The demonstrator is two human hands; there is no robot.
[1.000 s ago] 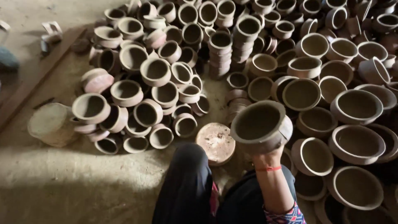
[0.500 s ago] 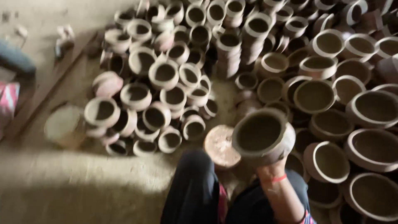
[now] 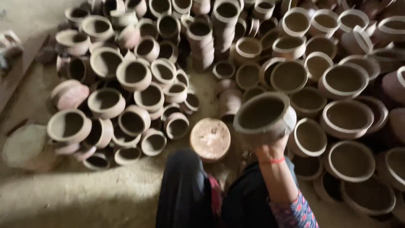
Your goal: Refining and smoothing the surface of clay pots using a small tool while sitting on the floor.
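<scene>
1. The floor point(image 3: 84, 198) is bare, dusty earth, and unfired clay pots cover most of it.
2. The big pots point(image 3: 346, 80) lie in a mass to the right, mouths up, rims touching or nearly so.
3. The small pots point(image 3: 135, 76) are heaped to the left, some upright, some tipped on their sides, some stacked.
4. A pale mound point(image 3: 25, 145) sits at the far left edge, apart from the person; what it is cannot be told.
5. The person's dark-clad legs point(image 3: 185, 190) fill the bottom middle of the view.
6. The held pot point(image 3: 265, 116) is up in the air in front of the person, mouth tilted toward the camera, above the gap between the two masses.
7. A round disc point(image 3: 210, 138) lies flat on the floor just left of the held pot, close to the knees.
8. The right hand point(image 3: 270, 148) supports the pot from beneath; its fingers are closed against the base, mostly hidden by the pot wall. A red thread circles the wrist.
9. The left hand is out of view.
10. Judged from the hold, the pot rides best with the palm spread wide under the base, the rim left untouched, and the path kept over the open gap so it clips no neighbouring rim.
</scene>
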